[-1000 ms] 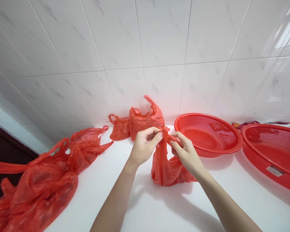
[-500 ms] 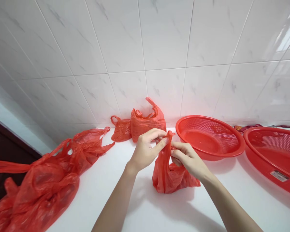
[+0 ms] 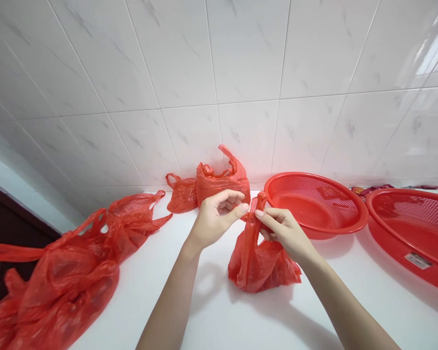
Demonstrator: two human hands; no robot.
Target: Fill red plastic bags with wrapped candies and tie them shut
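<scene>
A small red plastic bag (image 3: 253, 267) stands on the white table, its top gathered upward. My right hand (image 3: 282, 231) pinches the handle part of this bag between thumb and fingers. Just left of the bag's top is my left hand (image 3: 219, 216), its fingers curled and its thumb apart from them, with nothing held. A small gap separates the left thumb from the bag. What is inside the bag cannot be seen.
Two red bags (image 3: 182, 194) (image 3: 222, 182) stand against the tiled wall. A heap of red bags (image 3: 69, 277) lies at left. A red basket (image 3: 314, 226) and a larger one (image 3: 390, 243) sit at right, with small packets (image 3: 375, 188) behind.
My left hand has let go of the bag's top and moved slightly left, its thumb and fingers now apart. My right hand still grips the bag.
</scene>
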